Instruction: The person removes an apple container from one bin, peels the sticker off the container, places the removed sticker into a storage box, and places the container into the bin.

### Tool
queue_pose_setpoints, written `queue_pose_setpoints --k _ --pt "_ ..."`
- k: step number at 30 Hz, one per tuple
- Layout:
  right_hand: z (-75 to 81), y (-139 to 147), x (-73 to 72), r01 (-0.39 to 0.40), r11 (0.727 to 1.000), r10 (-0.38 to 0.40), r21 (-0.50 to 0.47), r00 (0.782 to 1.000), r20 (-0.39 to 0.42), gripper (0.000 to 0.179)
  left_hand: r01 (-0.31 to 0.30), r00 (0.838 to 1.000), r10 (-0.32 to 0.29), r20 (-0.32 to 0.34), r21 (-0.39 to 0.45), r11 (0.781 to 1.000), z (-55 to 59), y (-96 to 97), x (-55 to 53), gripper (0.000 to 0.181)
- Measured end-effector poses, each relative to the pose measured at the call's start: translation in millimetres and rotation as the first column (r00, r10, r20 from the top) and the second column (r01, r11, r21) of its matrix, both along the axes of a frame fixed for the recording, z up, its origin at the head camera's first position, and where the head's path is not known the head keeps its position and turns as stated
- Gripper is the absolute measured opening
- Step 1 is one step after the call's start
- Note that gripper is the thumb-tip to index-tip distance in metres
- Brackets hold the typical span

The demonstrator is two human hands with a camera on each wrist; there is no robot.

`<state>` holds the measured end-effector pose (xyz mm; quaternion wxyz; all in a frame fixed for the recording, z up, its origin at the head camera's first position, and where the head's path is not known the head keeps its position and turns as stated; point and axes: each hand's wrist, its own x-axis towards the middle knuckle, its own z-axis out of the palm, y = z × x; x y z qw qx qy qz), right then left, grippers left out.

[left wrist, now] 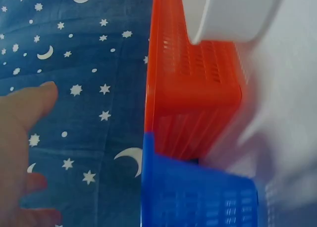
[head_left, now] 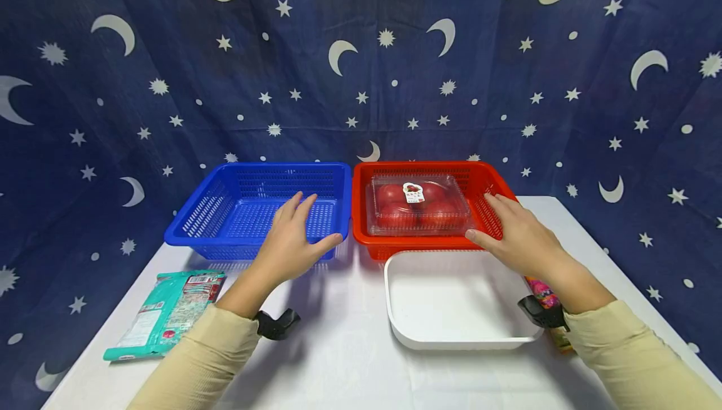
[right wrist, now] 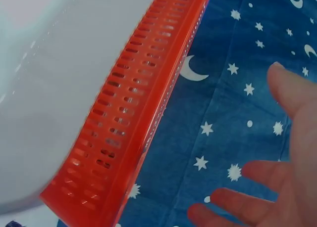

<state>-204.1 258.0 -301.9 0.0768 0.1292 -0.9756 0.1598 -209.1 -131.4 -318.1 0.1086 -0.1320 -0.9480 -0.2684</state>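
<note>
In the head view my left hand (head_left: 293, 242) hovers over the near right part of the blue basket (head_left: 217, 244), fingers spread and holding nothing. My right hand (head_left: 521, 237), also spread and bare, hangs above the near right corner of the red basket (head_left: 375, 242). Inside the red basket lies a clear plastic box of tomatoes (head_left: 420, 206) with a white label on its lid. Between that basket and my right forearm sits a white rectangular bin (head_left: 451, 297). Both wrist views show the fingers apart from the baskets.
A teal printed packet (head_left: 169, 313) lies at the left of the white table (head_left: 350, 366). Partly hidden beneath my right wrist is a colorful packet (head_left: 543, 293). A dark blue cloth (head_left: 372, 84) with moons and stars hangs behind the baskets.
</note>
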Motion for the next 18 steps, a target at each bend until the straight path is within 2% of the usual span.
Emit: queue_pose_setpoints --k 6,9,14,18 --pt "0.2 6 -9.1 -0.024 0.994 0.028 -0.107 0.999 0.038 0.093 0.139 0.99 -0.142 0.013 0.14 0.98 -4.3 21.3 -17.2 0.085" --pt "1.2 7 -14.9 -0.023 0.991 0.032 -0.134 0.998 0.063 0.093 0.18 0.982 -0.186 0.017 0.179 0.967 -7.5 32.9 -28.3 0.085" --pt "2.0 10 -27.0 -0.025 0.987 0.04 -0.16 0.995 0.095 0.092 0.2 0.976 -0.216 0.036 0.255 0.946 -10.7 51.7 -45.1 0.083" --pt "0.0 11 -37.9 -0.025 0.983 0.049 -0.183 0.991 0.123 0.091 0.176 0.973 -0.217 0.082 0.348 0.921 -11.9 65.4 -56.1 0.082"
